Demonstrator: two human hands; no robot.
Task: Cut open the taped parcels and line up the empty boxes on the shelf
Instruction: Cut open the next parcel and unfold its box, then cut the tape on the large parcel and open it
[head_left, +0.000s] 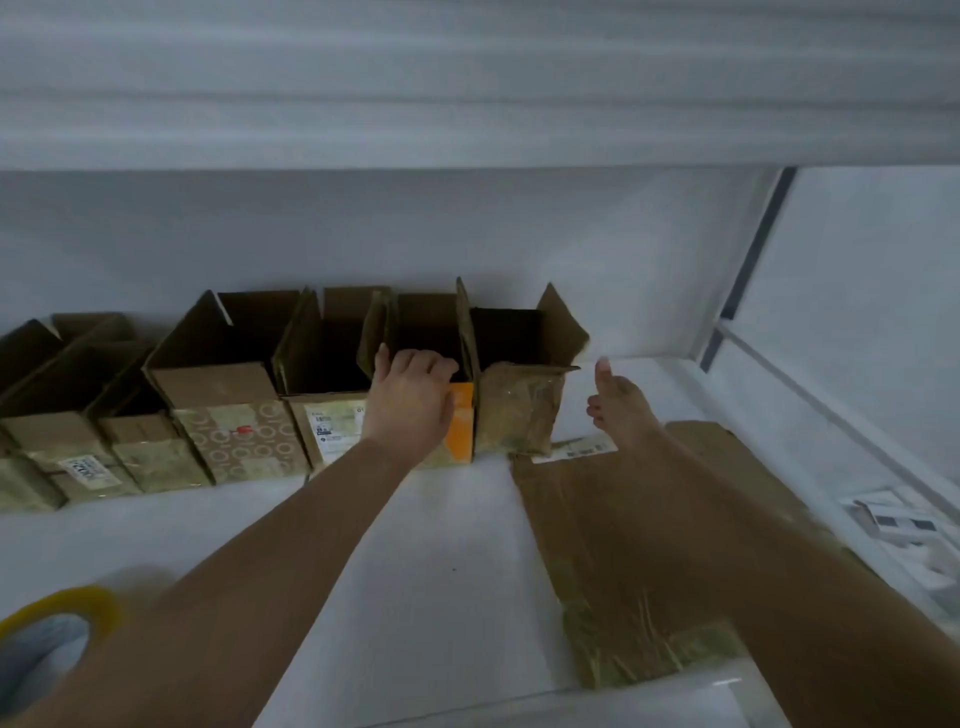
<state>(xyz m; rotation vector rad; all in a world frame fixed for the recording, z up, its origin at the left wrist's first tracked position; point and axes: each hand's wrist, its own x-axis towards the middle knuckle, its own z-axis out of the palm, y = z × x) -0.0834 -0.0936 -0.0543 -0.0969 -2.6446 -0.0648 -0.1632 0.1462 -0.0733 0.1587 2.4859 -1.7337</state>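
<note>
Gripping cardboard box (457, 415), seemingly glossy-taped.

I see both bare arms stretched forward; left hand (413, 400) palm down, fingers (434, 364) curled over an edge, thumb out to the side; right hand (621, 402) free, loosely unfurled, thumb up, touching nothing; right forearm runs in from lower right.

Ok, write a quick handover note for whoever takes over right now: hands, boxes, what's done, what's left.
Left hand: grip on the front rim of the orange-sided box in the row.
Right hand: open, empty, beside the rightmost box.
Done: opened boxes stand lined up along the shelf back.
Left: flattened cardboard lies at right. Tape roll sits front left. No sealed parcel or cutter in view.
</note>
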